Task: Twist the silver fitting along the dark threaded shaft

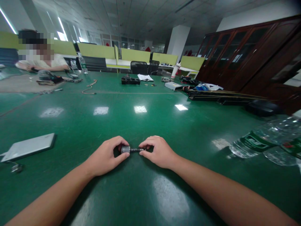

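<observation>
Just above the green table, my left hand pinches a small grey metal cylinder between thumb and fingers. A thin dark shaft sticks out of the cylinder to the right, lying nearly level. Around the shaft's far end, the thumb and fingertips of my right hand are closed. The fingertips partly cover that end. Whether cylinder and shaft are one piece I cannot tell.
A silver slab-like device lies at left, with a small metal part near it. Clear plastic bottles lie at right. Farther back are a black block-shaped part, a cord and long dark rails. A person sits at far left.
</observation>
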`<state>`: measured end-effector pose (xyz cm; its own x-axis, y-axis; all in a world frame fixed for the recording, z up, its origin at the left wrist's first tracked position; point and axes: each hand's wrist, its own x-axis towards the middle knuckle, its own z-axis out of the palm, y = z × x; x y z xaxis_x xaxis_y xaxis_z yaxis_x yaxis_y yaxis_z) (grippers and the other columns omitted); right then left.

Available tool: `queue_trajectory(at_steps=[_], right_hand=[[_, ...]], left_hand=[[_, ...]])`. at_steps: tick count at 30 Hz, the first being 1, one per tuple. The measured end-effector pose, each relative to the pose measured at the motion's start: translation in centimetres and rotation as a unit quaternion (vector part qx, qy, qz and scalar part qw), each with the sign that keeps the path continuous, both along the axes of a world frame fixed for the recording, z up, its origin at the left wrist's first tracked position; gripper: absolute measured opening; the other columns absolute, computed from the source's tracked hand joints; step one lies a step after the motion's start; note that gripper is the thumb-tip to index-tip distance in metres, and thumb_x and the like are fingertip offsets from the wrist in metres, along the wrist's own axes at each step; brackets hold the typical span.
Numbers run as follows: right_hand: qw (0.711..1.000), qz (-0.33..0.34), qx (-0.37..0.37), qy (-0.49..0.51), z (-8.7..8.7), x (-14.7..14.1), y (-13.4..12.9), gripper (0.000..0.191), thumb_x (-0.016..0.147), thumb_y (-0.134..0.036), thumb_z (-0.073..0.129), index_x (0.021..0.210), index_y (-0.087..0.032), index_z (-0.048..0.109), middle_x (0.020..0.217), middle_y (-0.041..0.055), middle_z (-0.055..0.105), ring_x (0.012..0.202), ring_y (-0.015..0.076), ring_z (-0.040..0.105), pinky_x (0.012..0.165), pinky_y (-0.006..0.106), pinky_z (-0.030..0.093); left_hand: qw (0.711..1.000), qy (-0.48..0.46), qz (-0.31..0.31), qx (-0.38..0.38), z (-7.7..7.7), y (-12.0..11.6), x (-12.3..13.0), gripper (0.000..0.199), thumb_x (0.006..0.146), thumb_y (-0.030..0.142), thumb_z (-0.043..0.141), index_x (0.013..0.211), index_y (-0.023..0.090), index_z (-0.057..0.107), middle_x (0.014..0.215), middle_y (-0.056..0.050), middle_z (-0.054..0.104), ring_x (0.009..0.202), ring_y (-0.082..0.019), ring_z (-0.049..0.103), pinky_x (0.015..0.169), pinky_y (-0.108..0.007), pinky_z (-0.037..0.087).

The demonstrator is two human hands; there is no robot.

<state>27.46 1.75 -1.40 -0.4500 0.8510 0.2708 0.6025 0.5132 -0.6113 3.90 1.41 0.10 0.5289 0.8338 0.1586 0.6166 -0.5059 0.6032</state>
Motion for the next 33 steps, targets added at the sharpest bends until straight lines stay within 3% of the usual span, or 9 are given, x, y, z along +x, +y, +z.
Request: queue_trajectory(at_steps=[8, 16, 33], right_hand=[[0.998, 0.029, -0.013, 0.051, -0.30, 0.00, -0.11, 0.025, 0.074, -0.006, 0.069, 0.094, -0.020, 0.072, 0.088, 0.0002, 0.072, 0.079, 0.0132, 0.063, 0.076, 0.025, 0.048], [1.000, -0.003, 0.011, -0.006, -0.08, -0.05, -0.05, 0.011, 0.077, -0.016, 0.073, 0.087, -0.020, 0.073, 0.085, 0.0016, 0.072, 0.081, 0.0161, 0.061, 0.079, 0.032, 0.044], [0.998, 0.062, 0.028, 0.003, -0.59, -0.13, -0.26, 0.013, 0.077, -0.022, 0.076, 0.090, -0.021, 0.074, 0.081, 0.0005, 0.072, 0.080, 0.0155, 0.061, 0.082, 0.033, 0.041]], left_hand=[[1.000, -0.003, -0.002, 0.006, -0.27, 0.07, -0.03, 0.021, 0.089, 0.037, 0.059, 0.098, 0.019, 0.064, 0.088, -0.002, 0.064, 0.079, -0.018, 0.059, 0.073, -0.029, 0.046], [1.000, 0.001, -0.013, 0.011, -0.27, 0.18, 0.09, 0.019, 0.086, 0.034, 0.063, 0.098, 0.020, 0.064, 0.088, -0.002, 0.064, 0.080, -0.018, 0.059, 0.073, -0.030, 0.046], [0.998, -0.006, -0.064, 0.023, -0.57, -0.10, -0.07, 0.020, 0.085, 0.031, 0.067, 0.101, 0.020, 0.063, 0.097, -0.004, 0.064, 0.088, -0.019, 0.061, 0.079, -0.031, 0.048]])
